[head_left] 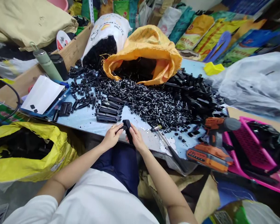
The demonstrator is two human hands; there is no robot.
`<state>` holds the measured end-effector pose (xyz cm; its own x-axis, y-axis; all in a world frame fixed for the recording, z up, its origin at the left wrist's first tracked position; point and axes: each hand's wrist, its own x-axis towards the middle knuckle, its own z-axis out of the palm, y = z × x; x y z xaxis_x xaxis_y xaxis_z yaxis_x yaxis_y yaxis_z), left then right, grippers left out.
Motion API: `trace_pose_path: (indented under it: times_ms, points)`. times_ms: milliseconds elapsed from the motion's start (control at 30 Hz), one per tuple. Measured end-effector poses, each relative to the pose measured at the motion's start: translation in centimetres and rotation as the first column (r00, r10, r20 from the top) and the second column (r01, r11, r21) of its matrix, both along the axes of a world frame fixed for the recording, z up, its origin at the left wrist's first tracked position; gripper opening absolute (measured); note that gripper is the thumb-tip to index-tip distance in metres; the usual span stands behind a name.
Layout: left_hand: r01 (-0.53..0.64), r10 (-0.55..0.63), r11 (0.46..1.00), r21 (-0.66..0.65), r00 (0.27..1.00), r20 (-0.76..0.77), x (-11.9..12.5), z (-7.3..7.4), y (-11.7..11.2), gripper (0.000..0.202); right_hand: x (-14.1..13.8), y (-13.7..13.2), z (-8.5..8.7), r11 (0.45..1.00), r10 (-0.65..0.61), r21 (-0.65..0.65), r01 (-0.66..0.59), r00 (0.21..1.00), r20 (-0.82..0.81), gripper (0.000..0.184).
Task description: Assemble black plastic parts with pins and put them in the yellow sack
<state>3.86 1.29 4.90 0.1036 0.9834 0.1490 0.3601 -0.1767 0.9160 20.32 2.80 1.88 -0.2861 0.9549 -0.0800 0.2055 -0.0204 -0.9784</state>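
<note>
Both hands meet at the table's front edge over a long black plastic part [128, 130] with a rounded end, held tilted. My right hand [137, 137] is closed around its lower right side. My left hand [112, 136] pinches at its left side, near a small dark piece whose shape I cannot make out. Just beyond the hands lies a row of similar long black parts [108, 109]. A large heap of small black pieces with metal pins [154, 102] spreads behind and to the right. A hammer [169, 146] lies right of my hands, its handle over the edge.
An orange cordless drill [211, 143] stands at the right, beside a pink basket [259, 149]. An orange sack [151, 40] and a white sack [112, 26] lie open behind the heap. At left are a blue tray [35, 113], a green bottle [48, 63] and a yellow sack [60, 149].
</note>
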Motion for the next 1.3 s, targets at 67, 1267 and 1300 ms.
trace_pose_path:
  times_ms: [67, 1267, 1300]
  points:
    - [-0.041, 0.041, 0.999, 0.025, 0.999, -0.016, 0.4, 0.3, -0.2, 0.040, 0.0, -0.7, 0.1, 0.997, -0.025, -0.077, 0.010, 0.981, -0.193, 0.061]
    - [0.566, -0.323, 0.824, -0.023, 0.435, -0.840, 3.3, -1.4, 3.3, 0.048, 24.6, 21.1, 5.6, 0.554, -0.832, 0.649, 0.521, 0.319, 0.454, 0.034]
    - [0.535, -0.286, 0.845, -0.007, 0.441, -0.851, 3.5, -1.4, 3.3, 0.047, 25.4, 21.6, 6.1, 0.565, -0.825, 0.613, 0.552, 0.368, 0.429, 0.023]
